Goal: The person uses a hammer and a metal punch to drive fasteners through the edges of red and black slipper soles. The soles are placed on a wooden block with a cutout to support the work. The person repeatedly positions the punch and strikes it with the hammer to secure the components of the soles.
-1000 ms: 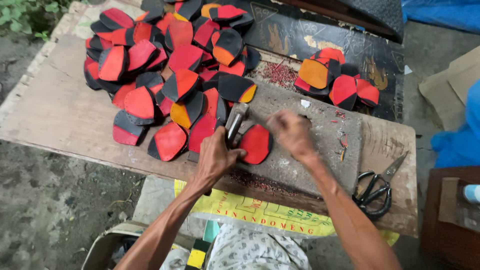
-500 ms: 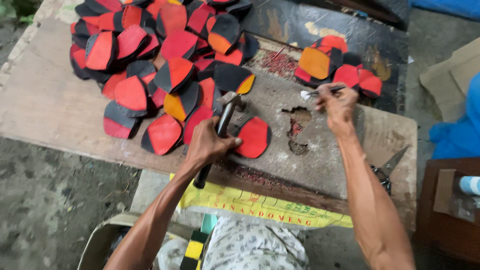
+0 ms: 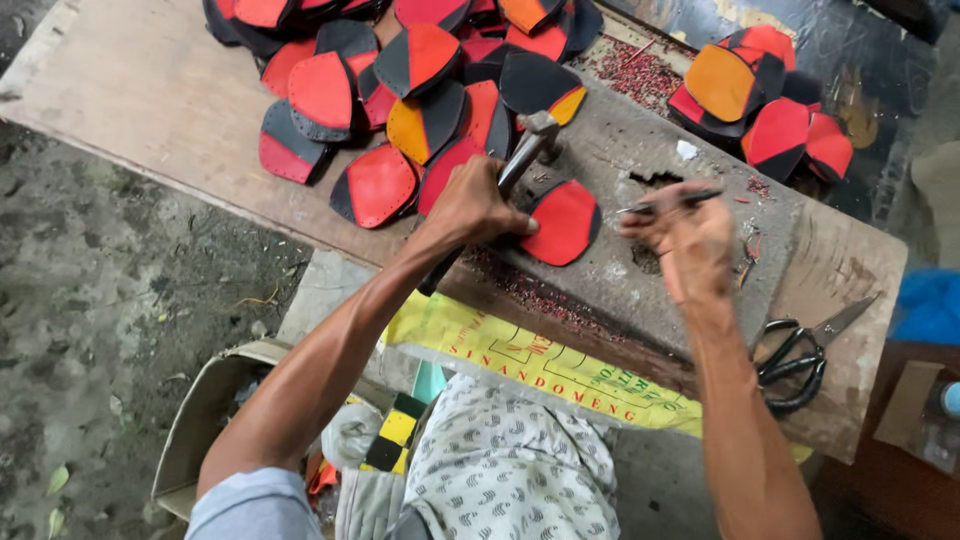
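My left hand (image 3: 478, 203) grips the handle of a metal hammer (image 3: 530, 147), its head raised over the worn wooden board (image 3: 150, 110). Just right of that hand lies a red and black shoe-upper piece (image 3: 565, 222) on the grey work block (image 3: 640, 270). My right hand (image 3: 685, 235) is closed around a thin dark punch tool (image 3: 668, 203), held level above a ragged hole in the block. A big pile of red, orange and black cut pieces (image 3: 400, 80) covers the board behind the hammer.
A smaller stack of cut pieces (image 3: 765, 100) sits at the back right. Black-handled scissors (image 3: 800, 355) lie near the block's right edge. A yellow printed sack (image 3: 520, 360) hangs over the front edge. A cardboard box (image 3: 205, 425) stands on the dirt ground below left.
My right hand came back from the far stack toward the block holding the thin tool. My left hand kept the hammer beside the red piece. The view moved closer.
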